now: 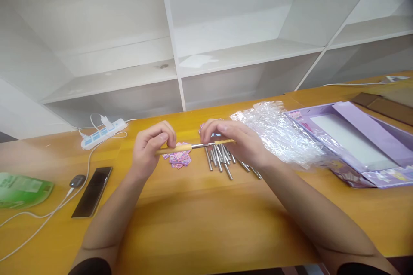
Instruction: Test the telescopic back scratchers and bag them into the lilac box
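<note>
Between my two hands a thin rod (pixel 203 145) is held level above the table, with a yellow section at each end and a silvery metal middle. My left hand (pixel 153 144) pinches its left yellow section. My right hand (pixel 234 139) has its fingers closed around the right end, partly covering it. Beneath the rod, small pink and purple printed cards (pixel 179 161) lie in a loose pile. Several silver metal tubes (pixel 220 163) are spread on the table just below my right hand. More small printed pieces show partly behind that hand.
Clear plastic bags (pixel 280 135) lie right of the tubes, beside a purple open box (pixel 371 176). At the left are a power strip (pixel 105 134), a dark phone (pixel 92 192), a black mouse-like object (pixel 77 181), white cables and a green packet (pixel 24 190). White shelving (pixel 180 90) stands behind.
</note>
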`<state>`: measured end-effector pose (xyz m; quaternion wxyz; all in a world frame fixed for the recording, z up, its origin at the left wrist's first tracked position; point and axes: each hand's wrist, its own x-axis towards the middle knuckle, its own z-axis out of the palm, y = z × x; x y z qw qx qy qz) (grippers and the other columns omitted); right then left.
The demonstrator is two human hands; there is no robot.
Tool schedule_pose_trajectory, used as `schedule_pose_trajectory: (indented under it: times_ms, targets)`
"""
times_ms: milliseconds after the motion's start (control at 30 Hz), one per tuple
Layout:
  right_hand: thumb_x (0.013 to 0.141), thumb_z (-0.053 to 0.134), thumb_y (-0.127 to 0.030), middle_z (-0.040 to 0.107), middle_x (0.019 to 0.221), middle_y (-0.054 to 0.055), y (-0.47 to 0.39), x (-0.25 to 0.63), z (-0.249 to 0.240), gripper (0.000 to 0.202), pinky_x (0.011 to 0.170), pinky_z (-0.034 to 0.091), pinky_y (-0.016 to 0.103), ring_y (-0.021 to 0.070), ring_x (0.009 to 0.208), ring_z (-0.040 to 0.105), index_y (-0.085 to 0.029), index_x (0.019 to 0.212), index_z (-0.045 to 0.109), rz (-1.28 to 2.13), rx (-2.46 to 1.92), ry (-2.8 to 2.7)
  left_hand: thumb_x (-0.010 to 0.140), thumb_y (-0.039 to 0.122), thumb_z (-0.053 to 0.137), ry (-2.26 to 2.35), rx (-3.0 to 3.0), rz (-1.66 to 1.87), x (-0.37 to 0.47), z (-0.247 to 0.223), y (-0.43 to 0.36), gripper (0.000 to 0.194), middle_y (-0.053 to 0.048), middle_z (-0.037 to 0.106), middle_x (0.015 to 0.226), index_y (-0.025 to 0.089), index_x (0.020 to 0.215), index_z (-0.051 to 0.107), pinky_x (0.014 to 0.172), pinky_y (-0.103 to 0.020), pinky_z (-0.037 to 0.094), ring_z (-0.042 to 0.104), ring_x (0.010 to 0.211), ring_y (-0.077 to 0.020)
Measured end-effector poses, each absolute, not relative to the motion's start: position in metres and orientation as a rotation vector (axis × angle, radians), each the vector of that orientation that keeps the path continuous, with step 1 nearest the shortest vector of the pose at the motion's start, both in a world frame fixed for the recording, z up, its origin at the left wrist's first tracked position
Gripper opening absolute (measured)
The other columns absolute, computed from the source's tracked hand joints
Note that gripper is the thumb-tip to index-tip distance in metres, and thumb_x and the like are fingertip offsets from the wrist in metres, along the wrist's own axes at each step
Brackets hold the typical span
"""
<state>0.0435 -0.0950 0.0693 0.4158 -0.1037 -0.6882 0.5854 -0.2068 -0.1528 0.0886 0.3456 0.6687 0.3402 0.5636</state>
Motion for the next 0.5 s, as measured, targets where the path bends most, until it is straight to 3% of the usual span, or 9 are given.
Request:
schedule_pose_trajectory:
  times_ms: [400, 500]
  targets:
    - [0.107, 0.055, -0.048, 0.071, 0.1, 0.009, -0.105, 0.047, 0.076, 0.038, 0.087, 0.055, 0.035, 0.0202, 0.097, 0.064, -0.019, 0.095, 0.075, 1.49, -0.301, -1.7, 0.096, 0.032, 0.06, 0.907, 1.717, 1.478, -0.202, 0.08, -0.148, 0.031, -0.005, 0.06, 0.073, 0.019, 0.069, 0.063, 0.069, -0.034, 0.046, 0.056, 0.072, -0.0195]
    - [0.106, 0.056, -0.051, 0.07, 0.104, 0.008, -0.103, 0.054, 0.08, 0.038, 0.088, 0.055, 0.035, 0.0197, 0.096, 0.065, -0.019, 0.1, 0.075, 1.402, -0.354, -1.745, 0.101, 0.041, 0.06, 0.939, 1.748, 1.342, -0.204, 0.079, -0.149, 0.027, -0.006, 0.068, 0.083, 0.019, 0.087, 0.069, 0.065, -0.032, 0.049, 0.061, 0.069, -0.0178]
